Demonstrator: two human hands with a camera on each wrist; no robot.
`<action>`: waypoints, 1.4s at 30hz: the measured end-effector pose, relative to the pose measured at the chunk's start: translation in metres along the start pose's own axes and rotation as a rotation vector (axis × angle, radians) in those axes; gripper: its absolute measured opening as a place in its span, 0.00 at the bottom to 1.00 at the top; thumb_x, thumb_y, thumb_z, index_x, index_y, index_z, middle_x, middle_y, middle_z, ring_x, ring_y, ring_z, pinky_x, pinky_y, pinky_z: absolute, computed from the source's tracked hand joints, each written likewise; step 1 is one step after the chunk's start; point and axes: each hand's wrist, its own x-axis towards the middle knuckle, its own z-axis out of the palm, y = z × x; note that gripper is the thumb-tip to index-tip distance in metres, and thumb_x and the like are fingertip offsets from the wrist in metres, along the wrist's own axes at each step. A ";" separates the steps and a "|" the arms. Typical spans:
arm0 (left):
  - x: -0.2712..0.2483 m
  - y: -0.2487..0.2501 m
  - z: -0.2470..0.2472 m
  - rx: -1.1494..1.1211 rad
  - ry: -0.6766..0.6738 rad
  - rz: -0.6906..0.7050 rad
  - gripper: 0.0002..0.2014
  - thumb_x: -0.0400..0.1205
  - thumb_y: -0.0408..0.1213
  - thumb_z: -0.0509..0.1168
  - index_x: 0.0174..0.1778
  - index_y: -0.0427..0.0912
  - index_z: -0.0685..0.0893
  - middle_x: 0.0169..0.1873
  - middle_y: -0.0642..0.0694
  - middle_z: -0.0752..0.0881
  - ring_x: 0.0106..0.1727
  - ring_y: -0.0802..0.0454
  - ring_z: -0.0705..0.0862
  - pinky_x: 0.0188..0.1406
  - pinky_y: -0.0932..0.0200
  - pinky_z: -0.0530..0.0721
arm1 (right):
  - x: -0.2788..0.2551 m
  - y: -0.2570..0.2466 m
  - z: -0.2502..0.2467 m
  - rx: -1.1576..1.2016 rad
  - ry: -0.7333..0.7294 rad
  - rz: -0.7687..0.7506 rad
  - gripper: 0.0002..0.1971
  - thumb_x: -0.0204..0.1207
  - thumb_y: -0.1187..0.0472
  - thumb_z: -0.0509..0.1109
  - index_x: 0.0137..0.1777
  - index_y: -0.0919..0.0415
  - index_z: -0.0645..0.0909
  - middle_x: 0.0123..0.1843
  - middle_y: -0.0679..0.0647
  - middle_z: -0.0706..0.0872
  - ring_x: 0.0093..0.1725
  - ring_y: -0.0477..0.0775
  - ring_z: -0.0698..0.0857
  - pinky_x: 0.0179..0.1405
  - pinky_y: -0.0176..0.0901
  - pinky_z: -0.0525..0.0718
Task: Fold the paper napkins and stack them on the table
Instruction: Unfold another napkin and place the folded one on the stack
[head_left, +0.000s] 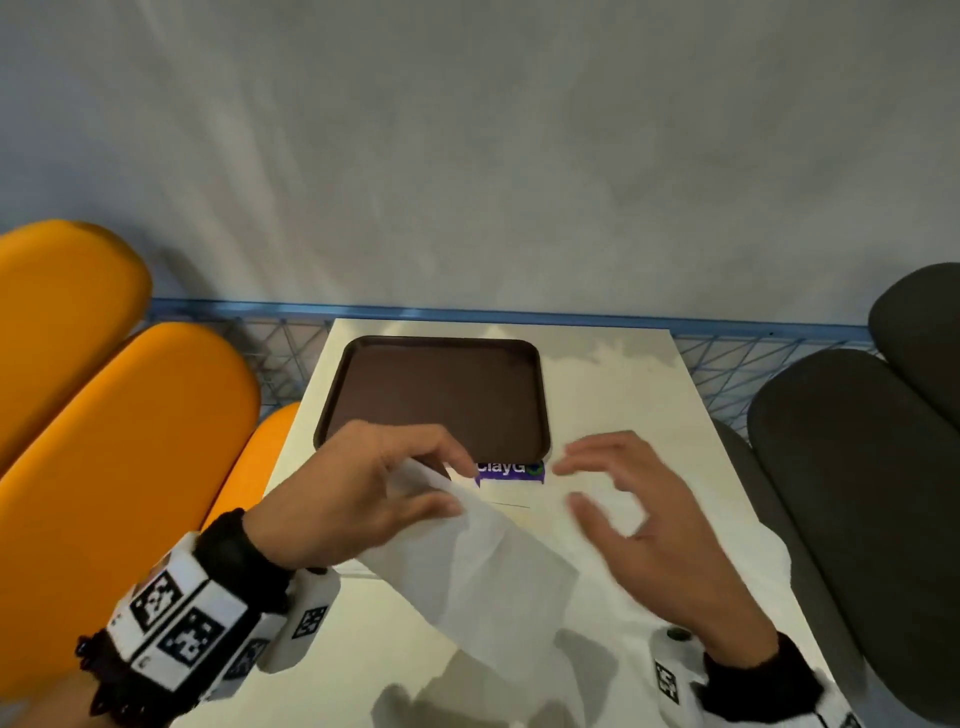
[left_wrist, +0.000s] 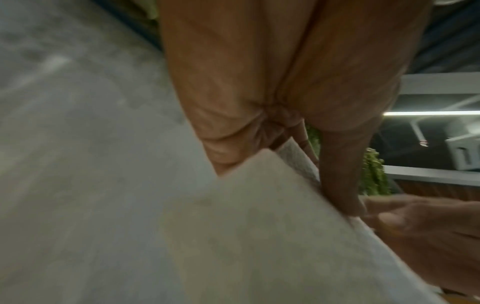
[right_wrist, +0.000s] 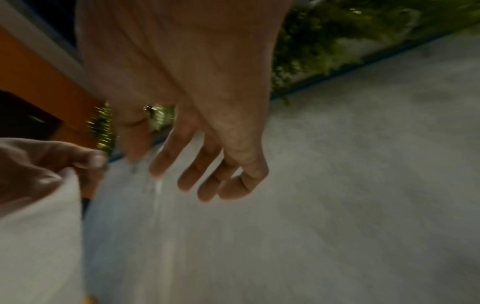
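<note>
The task looks barely begun. Just in front of the dark brown rectangular plastic tray (head_left: 441, 389) on the pale tabletop (head_left: 613, 395), the left hand (head_left: 337, 493) pinches one corner of a thin white paper napkin (head_left: 483, 566) between thumb and fingers (left_wrist: 340, 185), so the sheet hangs loosely above the surface on the near side of the tray. The right hand (head_left: 649, 525) hovers beside it with fingers spread and relaxed, holding nothing. No crease shows in this napkin, and no folded stack is visible near the tray, which carries nothing. By these views, the folding and all the stacking remain ahead.
</note>
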 end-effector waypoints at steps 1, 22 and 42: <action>0.000 0.005 0.002 0.050 -0.023 0.049 0.10 0.79 0.48 0.72 0.56 0.59 0.87 0.49 0.77 0.85 0.53 0.72 0.85 0.47 0.77 0.82 | 0.005 -0.009 0.007 -0.086 -0.136 -0.037 0.14 0.79 0.44 0.71 0.63 0.41 0.84 0.66 0.35 0.80 0.70 0.42 0.77 0.65 0.36 0.71; -0.049 -0.010 -0.001 -0.117 0.060 -0.222 0.05 0.74 0.51 0.76 0.40 0.57 0.95 0.38 0.68 0.91 0.42 0.66 0.90 0.43 0.66 0.86 | -0.001 -0.004 0.058 -0.258 -0.616 0.144 0.34 0.68 0.21 0.61 0.73 0.33 0.74 0.68 0.25 0.70 0.67 0.31 0.68 0.72 0.42 0.68; -0.110 -0.226 0.047 -0.748 0.196 -0.981 0.10 0.81 0.42 0.73 0.48 0.38 0.91 0.44 0.40 0.93 0.45 0.40 0.91 0.47 0.42 0.88 | 0.048 0.036 0.216 0.398 -0.668 0.740 0.10 0.78 0.57 0.77 0.43 0.66 0.88 0.34 0.52 0.88 0.31 0.42 0.83 0.31 0.31 0.75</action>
